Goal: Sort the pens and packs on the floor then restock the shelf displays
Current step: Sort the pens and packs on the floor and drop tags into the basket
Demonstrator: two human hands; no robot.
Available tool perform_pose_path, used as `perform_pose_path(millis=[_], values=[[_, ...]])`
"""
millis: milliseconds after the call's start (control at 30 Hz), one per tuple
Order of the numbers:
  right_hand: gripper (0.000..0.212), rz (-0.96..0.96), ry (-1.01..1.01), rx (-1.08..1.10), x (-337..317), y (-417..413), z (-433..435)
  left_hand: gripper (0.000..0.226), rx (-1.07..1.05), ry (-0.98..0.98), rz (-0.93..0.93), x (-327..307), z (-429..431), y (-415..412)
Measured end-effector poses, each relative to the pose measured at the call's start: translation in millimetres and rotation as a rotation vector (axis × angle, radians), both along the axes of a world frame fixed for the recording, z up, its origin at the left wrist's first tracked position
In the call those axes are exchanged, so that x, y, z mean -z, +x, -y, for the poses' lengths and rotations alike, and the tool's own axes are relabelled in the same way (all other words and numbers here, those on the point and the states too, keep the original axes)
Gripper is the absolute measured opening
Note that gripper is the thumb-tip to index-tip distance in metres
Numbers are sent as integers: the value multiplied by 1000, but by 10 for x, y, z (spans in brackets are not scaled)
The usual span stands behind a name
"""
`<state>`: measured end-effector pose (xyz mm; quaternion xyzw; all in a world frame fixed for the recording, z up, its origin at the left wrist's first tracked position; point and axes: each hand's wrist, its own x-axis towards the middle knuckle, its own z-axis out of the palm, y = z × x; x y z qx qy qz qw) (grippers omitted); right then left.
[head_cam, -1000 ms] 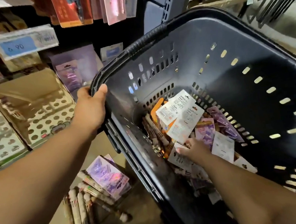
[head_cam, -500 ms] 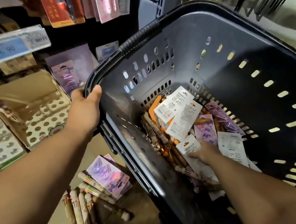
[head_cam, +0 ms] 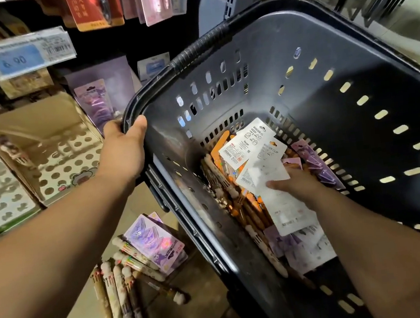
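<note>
Head view: left arm reaches forward, left hand (head_cam: 125, 154) grips the near-left corner of the basket (head_cam: 361, 139) rim, thumb hooked over the inside and fingers hidden behind it. The basket is tilted toward the camera. Right arm reaches down inside, right hand (head_cam: 296, 184) palm down, thumb pinching a white binder-clip pack (head_cam: 267, 175) on top of the pile. Orange pens (head_cam: 250, 207) and purple packs (head_cam: 316, 161) lie in the basket bottom. On the floor left of the basket: a row of pens (head_cam: 122, 290), with a purple pack (head_cam: 156, 248) lying across the far ones. Shelf display box (head_cam: 50, 153) sits behind the left hand.
</note>
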<state>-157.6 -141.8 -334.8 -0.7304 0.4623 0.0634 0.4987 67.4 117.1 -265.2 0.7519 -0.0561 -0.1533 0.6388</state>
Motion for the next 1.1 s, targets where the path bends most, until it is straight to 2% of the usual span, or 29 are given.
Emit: perform_pose_path(millis=[100, 200, 267, 367, 467, 633, 767, 867, 967, 1100], values=[[37, -190, 76, -170, 62, -23, -120, 39, -6, 29, 6, -10, 4, 8], [23, -342, 117, -285, 344, -152, -334, 42, -11, 35, 3, 3, 7, 15], [23, -375, 136, -281, 514, -229, -422, 43, -4, 30, -4, 24, -5, 17], [28, -375, 161, -245, 569, -244, -436, 45, -6, 28, 1, 65, -45, 36], [50, -406, 274, -169, 540, -276, -411, 46, 1, 38, -4, 75, -59, 45], [66, -423, 399, -134, 682, -332, -310, 40, 6, 24, 0, 58, -35, 43], [56, -371, 444, -144, 568, -296, -346, 42, -3, 27, 1, 63, -28, 59], [57, -293, 501, -148, 527, -302, -367, 43, -1, 24, 2, 71, -19, 62], [57, -294, 543, -170, 535, -309, -356, 47, -2, 25, -4, 60, -20, 69], [87, -321, 580, -202, 589, -328, -293, 49, 10, 0, -36, 51, -16, 64]])
